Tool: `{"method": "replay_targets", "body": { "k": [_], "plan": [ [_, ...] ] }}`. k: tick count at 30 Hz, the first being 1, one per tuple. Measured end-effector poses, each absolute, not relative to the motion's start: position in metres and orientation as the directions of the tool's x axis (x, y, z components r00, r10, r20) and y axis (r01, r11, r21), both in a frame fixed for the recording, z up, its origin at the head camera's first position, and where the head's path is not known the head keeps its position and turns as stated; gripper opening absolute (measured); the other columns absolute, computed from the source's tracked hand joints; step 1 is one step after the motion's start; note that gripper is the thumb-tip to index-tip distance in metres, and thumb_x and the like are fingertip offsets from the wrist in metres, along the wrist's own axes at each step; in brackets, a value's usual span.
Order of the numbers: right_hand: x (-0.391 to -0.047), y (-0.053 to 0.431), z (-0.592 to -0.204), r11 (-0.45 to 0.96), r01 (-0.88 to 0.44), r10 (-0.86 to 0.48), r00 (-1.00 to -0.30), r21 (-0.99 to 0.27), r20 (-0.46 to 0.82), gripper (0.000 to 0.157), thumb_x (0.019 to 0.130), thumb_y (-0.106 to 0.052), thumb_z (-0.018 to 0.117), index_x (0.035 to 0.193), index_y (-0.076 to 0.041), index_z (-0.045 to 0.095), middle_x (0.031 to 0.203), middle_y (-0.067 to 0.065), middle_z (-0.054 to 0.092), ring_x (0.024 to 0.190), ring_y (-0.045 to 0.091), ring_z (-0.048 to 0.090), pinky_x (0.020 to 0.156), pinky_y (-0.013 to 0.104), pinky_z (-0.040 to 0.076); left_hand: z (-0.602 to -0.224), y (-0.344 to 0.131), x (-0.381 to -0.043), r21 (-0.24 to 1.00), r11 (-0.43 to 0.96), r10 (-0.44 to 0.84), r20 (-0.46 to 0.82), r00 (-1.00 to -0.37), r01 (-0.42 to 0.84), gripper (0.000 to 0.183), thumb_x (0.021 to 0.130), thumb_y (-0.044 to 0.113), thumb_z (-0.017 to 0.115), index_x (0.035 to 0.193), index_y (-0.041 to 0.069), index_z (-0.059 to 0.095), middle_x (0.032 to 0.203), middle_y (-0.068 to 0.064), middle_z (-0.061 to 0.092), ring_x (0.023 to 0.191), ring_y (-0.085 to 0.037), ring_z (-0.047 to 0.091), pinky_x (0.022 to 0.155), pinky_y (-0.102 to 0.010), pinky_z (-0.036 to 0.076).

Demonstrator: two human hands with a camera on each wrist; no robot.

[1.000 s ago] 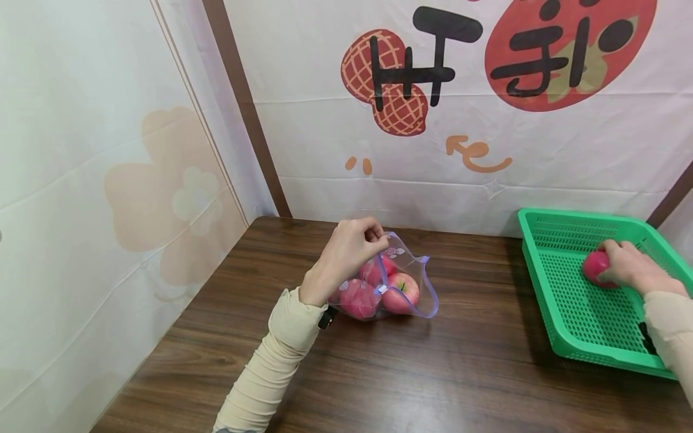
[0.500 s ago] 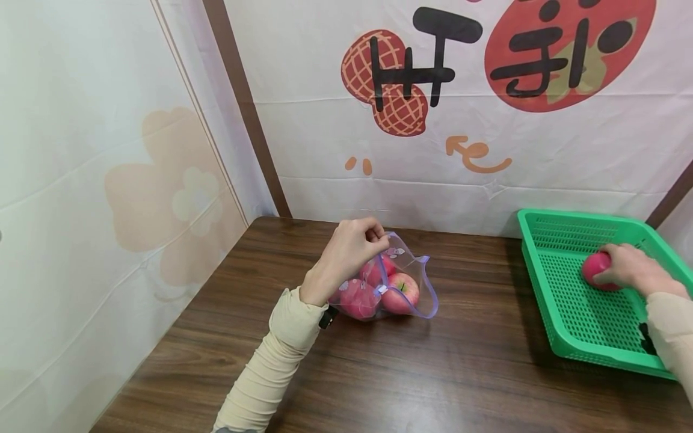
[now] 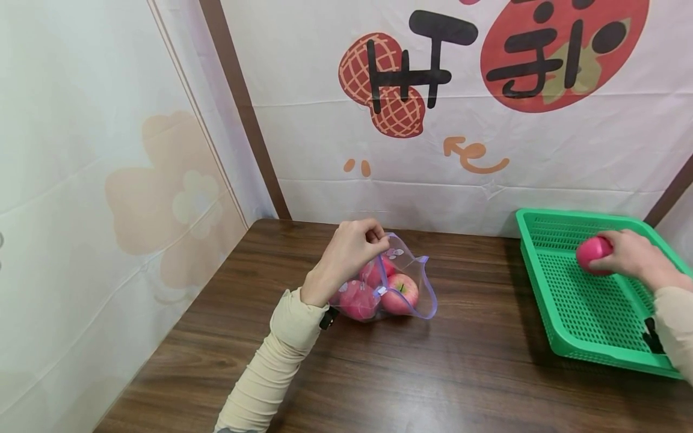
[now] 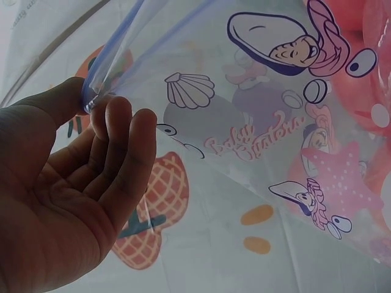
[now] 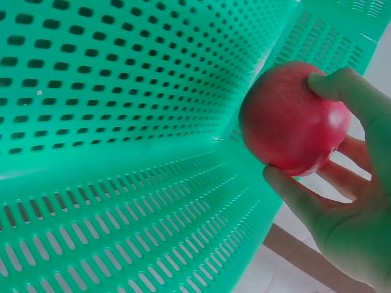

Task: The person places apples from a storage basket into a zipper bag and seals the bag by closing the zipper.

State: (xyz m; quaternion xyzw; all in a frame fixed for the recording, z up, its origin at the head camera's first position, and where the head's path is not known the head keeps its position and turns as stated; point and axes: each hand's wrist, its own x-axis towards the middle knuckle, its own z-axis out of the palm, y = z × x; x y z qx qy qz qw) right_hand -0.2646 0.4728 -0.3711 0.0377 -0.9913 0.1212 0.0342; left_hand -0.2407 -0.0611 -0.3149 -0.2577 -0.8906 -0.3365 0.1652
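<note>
My left hand [image 3: 354, 249] pinches the purple zip edge of a clear plastic zip bag [image 4: 238, 122] between thumb and fingers. The bag lies on the table with its mouth gaping to the right, a white slider [image 3: 381, 291] on its edge. Several red apples [image 3: 400, 293] are inside, and cartoon shells and a starfish are printed on its side. At the right, my right hand [image 3: 633, 255] grips another red apple [image 5: 293, 119], thumb on one side and fingertips on the other. This apple is held over the floor of the green basket [image 3: 541, 288].
The green basket, with slotted walls, stands on the brown wooden table [image 3: 455, 361] near the back right. A printed cloth [image 3: 325, 198] hangs behind the table, and another pale cloth [image 3: 135, 288] runs along the left side.
My right hand has taken a fuller hold of the apple and raised it slightly, shifting it a little left and up. The left hand and bag have stayed in place.
</note>
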Motion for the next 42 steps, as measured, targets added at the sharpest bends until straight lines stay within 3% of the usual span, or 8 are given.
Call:
{"method": "replay_targets", "body": {
  "k": [6,11,25,42],
  "plan": [
    [-0.264,0.462,-0.36,0.958,-0.147,-0.105,-0.979,-0.246,0.177,0.071,0.074,-0.02,0.08,0.124,0.018,0.046,0.109,0.044,0.048,0.094,0.054,0.049,0.065,0.058,0.05,-0.316,-0.062,-0.241,0.517,0.64,0.344,0.47,-0.813,0.569,0.006,0.082,0.012,0.066,0.077,0.012,0.068,0.065,0.004,0.06,0.059,-0.006,0.05,0.057,-0.02,0.041],
    [-0.262,0.453,-0.345,0.96,-0.156,-0.102,-0.968,-0.234,0.228,0.074,0.076,-0.024,0.08,0.129,0.014,0.046,0.114,0.043,0.047,0.095,0.056,0.052,0.067,0.065,0.048,-0.316,-0.062,-0.241,0.518,0.64,0.346,0.466,-0.815,0.568,0.006,0.083,0.013,0.066,0.078,0.012,0.069,0.066,0.004,0.061,0.06,-0.006,0.051,0.057,-0.02,0.042],
    [-0.258,0.415,-0.313,0.942,-0.192,-0.095,-0.94,-0.276,0.328,0.075,0.08,-0.029,0.079,0.138,0.005,0.044,0.13,0.036,0.04,0.105,0.054,0.041,0.073,0.072,0.045,-0.315,-0.061,-0.242,0.512,0.645,0.352,0.458,-0.816,0.567,0.007,0.084,0.012,0.065,0.078,0.012,0.069,0.065,0.004,0.06,0.06,-0.006,0.05,0.058,-0.02,0.041],
    [-0.237,0.353,-0.285,0.922,-0.306,-0.167,-0.867,-0.237,0.469,0.077,0.073,-0.023,0.085,0.139,-0.003,0.05,0.131,0.028,0.048,0.107,0.047,0.047,0.075,0.068,0.047,-0.315,-0.061,-0.241,0.522,0.638,0.356,0.452,-0.818,0.566,0.006,0.083,0.011,0.065,0.078,0.012,0.068,0.065,0.004,0.06,0.058,-0.006,0.049,0.056,-0.02,0.041]
  ]
}}
